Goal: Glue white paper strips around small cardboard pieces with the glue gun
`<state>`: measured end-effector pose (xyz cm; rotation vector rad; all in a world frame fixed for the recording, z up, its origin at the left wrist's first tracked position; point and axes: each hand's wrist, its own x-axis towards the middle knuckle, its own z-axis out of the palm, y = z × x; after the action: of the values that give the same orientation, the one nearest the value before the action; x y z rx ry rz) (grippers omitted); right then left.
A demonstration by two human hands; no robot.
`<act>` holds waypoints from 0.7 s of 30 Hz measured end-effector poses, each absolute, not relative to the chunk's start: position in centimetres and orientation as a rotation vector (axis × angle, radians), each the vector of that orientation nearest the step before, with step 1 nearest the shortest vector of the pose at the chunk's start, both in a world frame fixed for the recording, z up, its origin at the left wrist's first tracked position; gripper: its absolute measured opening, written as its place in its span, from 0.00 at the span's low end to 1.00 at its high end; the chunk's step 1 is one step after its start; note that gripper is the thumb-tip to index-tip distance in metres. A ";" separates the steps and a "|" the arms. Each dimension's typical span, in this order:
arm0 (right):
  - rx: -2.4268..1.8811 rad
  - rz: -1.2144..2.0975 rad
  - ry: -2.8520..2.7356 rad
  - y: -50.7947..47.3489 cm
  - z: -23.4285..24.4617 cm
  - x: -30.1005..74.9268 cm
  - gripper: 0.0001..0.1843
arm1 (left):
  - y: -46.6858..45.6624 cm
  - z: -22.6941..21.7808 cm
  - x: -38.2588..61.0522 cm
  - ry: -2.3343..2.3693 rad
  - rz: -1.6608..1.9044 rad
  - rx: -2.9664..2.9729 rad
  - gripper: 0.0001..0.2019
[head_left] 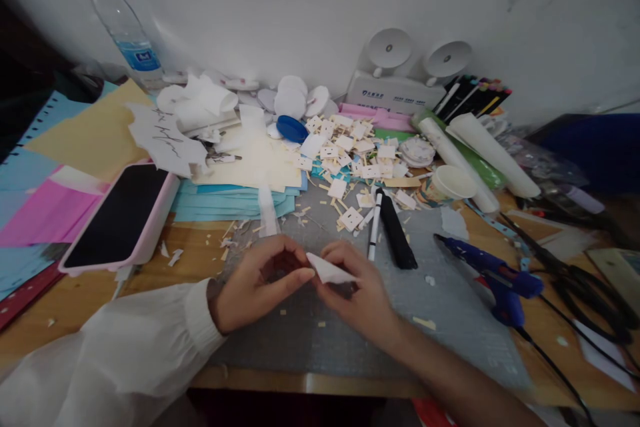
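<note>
Paper (327, 269) — right fingers (345, 253) pinch it, partly hiding it | left fingers (295, 280) — grip unclear

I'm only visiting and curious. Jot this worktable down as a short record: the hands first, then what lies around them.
Right hand: holds a small white piece
Left hand: at the white piece's left end; grip unclear
Beneath the hands: grey mat
Beyond the hands: heaped pale squares, some with dark marks
Right side: blue glue gun
Left side: phone, screen dark
By the wall: bottle, blue cap
</note>
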<state>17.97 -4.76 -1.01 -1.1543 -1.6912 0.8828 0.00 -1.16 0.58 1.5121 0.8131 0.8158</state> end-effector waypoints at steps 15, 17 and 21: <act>-1.333 1.165 -1.150 -4.1 -1.3 19.5 0.09 | 0.0 0.4 -0.3 0.998 1.019 1.275 0.05; -1.306 1.208 -1.024 -4.1 -1.9 19.7 0.09 | 0.1 0.3 -0.4 0.996 1.023 1.221 0.05; -1.242 1.306 -0.913 -4.0 -2.3 19.8 0.07 | 0.2 0.3 -0.5 0.977 1.057 1.205 0.05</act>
<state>19.81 -3.99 -2.27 -1.2419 -0.9131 1.3064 -0.55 0.19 0.32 1.2046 0.9769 1.0565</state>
